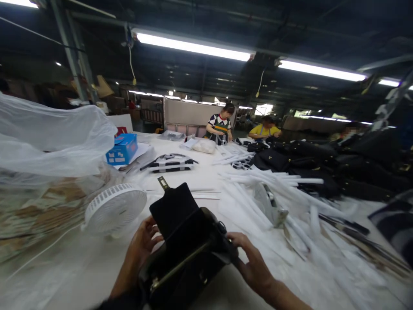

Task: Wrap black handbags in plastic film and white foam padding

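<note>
A black handbag is on the white table in front of me, its flap folded up and away from me. A gold-coloured metal clasp piece sticks out from the flap's end, and a zip line runs across the bag's top. My left hand grips the bag's left side near the flap, with the fingertips partly behind it. My right hand pinches the right end of the bag, close to a dark ring and strap.
A white fan stands left of the bag, near a blue box. White foam strips and a tape dispenser lie to the right. Black bags are piled at the far right. Co-workers sit across the table.
</note>
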`<state>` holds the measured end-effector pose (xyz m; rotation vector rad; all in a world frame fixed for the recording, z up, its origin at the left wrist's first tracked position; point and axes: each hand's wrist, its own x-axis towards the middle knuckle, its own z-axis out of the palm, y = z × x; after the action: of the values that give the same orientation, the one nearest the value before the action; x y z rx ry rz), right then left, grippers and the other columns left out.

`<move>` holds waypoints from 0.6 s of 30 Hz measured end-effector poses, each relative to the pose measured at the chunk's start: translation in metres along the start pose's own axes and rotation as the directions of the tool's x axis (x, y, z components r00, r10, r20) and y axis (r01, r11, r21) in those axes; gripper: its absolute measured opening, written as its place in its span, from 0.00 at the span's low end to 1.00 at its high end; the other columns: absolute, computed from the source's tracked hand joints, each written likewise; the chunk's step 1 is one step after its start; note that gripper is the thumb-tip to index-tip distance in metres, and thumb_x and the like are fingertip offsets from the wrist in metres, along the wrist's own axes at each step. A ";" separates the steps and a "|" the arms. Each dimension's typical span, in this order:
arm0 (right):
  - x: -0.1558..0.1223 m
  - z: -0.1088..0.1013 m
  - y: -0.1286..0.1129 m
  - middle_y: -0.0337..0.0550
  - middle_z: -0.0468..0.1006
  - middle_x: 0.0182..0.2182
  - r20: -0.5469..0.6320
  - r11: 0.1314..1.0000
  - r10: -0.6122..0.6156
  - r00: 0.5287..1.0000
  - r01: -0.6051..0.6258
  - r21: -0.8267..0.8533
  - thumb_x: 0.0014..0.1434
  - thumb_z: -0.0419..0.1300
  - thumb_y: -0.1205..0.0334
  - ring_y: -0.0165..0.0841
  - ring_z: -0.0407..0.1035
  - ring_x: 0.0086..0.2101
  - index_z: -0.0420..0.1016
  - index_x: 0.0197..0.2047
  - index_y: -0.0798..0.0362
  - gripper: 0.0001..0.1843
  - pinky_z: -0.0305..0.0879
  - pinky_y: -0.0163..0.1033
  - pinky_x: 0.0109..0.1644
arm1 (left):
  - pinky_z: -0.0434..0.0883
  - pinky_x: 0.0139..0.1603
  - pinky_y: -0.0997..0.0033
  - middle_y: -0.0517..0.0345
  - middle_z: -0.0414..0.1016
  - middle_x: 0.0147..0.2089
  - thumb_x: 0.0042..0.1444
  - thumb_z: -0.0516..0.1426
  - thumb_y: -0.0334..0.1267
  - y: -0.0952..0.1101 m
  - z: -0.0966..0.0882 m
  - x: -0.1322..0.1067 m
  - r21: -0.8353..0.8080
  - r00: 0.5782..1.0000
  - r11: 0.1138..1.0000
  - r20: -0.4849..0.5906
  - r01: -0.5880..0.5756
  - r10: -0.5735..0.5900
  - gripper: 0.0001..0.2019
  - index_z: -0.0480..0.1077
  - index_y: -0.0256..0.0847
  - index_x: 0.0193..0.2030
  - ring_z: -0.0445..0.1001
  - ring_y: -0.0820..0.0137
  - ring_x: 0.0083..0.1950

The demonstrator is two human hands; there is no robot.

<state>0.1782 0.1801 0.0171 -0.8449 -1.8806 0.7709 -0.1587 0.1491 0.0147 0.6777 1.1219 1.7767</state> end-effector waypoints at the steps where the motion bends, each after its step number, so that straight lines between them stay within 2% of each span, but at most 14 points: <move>1: -0.015 -0.002 0.001 0.45 0.78 0.48 0.027 1.000 0.011 1.000 -0.011 -0.013 0.55 0.61 0.64 0.44 0.71 0.48 0.74 0.45 0.44 0.13 0.68 0.47 0.52 | 0.76 0.40 0.61 0.49 0.78 0.44 0.43 0.63 0.63 0.000 -0.001 -0.007 0.049 0.997 0.999 0.070 0.024 -0.027 0.30 0.73 0.40 0.45 0.76 0.54 0.46; 3: -0.036 -0.004 0.002 0.44 0.78 0.46 0.064 0.998 0.065 0.996 -0.063 -0.024 0.55 0.60 0.64 0.43 0.72 0.45 0.73 0.49 0.44 0.17 0.70 0.46 0.48 | 0.74 0.49 0.56 0.44 0.78 0.48 0.44 0.62 0.64 0.003 -0.005 -0.021 0.176 0.976 0.983 0.202 0.045 -0.081 0.32 0.74 0.39 0.47 0.75 0.50 0.51; 5: -0.045 -0.005 0.001 0.42 0.79 0.40 0.080 0.990 0.137 0.987 -0.134 -0.042 0.54 0.59 0.65 0.41 0.72 0.38 0.75 0.46 0.46 0.15 0.70 0.44 0.44 | 0.72 0.54 0.52 0.41 0.79 0.48 0.46 0.62 0.63 0.013 -0.009 -0.034 0.285 0.956 0.958 0.273 0.029 -0.110 0.33 0.75 0.36 0.48 0.75 0.48 0.51; 8: -0.047 -0.005 -0.002 0.41 0.80 0.31 0.103 0.958 0.286 0.953 -0.283 -0.047 0.52 0.58 0.65 0.39 0.70 0.31 0.77 0.33 0.48 0.07 0.69 0.43 0.39 | 0.69 0.58 0.49 0.41 0.79 0.48 0.50 0.60 0.62 0.034 -0.010 -0.049 0.390 0.956 0.920 0.280 -0.037 -0.081 0.32 0.75 0.35 0.49 0.76 0.48 0.51; 11: -0.041 -0.004 -0.004 0.42 0.81 0.30 0.141 0.933 0.355 0.924 -0.360 0.008 0.54 0.56 0.64 0.41 0.71 0.32 0.77 0.28 0.50 0.09 0.69 0.43 0.38 | 0.65 0.62 0.46 0.44 0.79 0.50 0.49 0.61 0.61 0.048 -0.005 -0.069 0.510 0.955 0.854 0.292 -0.108 -0.054 0.30 0.76 0.40 0.50 0.74 0.46 0.55; 14: -0.033 0.001 -0.004 0.43 0.82 0.33 0.146 0.929 0.357 0.923 -0.367 0.053 0.55 0.58 0.61 0.44 0.74 0.37 0.80 0.32 0.50 0.08 0.71 0.46 0.42 | 0.58 0.68 0.46 0.50 0.73 0.60 0.45 0.65 0.55 0.038 0.003 -0.099 0.657 0.916 0.727 0.388 -0.200 -0.099 0.31 0.73 0.47 0.57 0.66 0.45 0.64; 16: -0.032 0.006 -0.003 0.44 0.82 0.40 0.135 0.927 0.349 0.927 -0.363 0.091 0.55 0.61 0.59 0.46 0.74 0.43 0.80 0.40 0.50 0.11 0.70 0.50 0.49 | 0.55 0.70 0.46 0.54 0.67 0.65 0.41 0.68 0.51 0.023 0.010 -0.121 0.742 0.939 0.628 0.339 -0.234 -0.051 0.37 0.68 0.51 0.61 0.61 0.45 0.67; 18: -0.036 0.009 -0.004 0.46 0.77 0.52 0.115 0.934 0.304 0.946 -0.319 0.158 0.57 0.62 0.57 0.47 0.69 0.53 0.75 0.54 0.49 0.21 0.65 0.54 0.59 | 0.55 0.69 0.44 0.55 0.66 0.67 0.42 0.66 0.51 0.010 0.017 -0.135 0.815 0.967 0.535 0.253 -0.221 0.016 0.38 0.66 0.53 0.63 0.63 0.44 0.66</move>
<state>0.1817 0.1474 -0.0001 -1.0246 -1.7436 1.1691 -0.0892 0.0328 0.0332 1.5206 1.8149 1.1087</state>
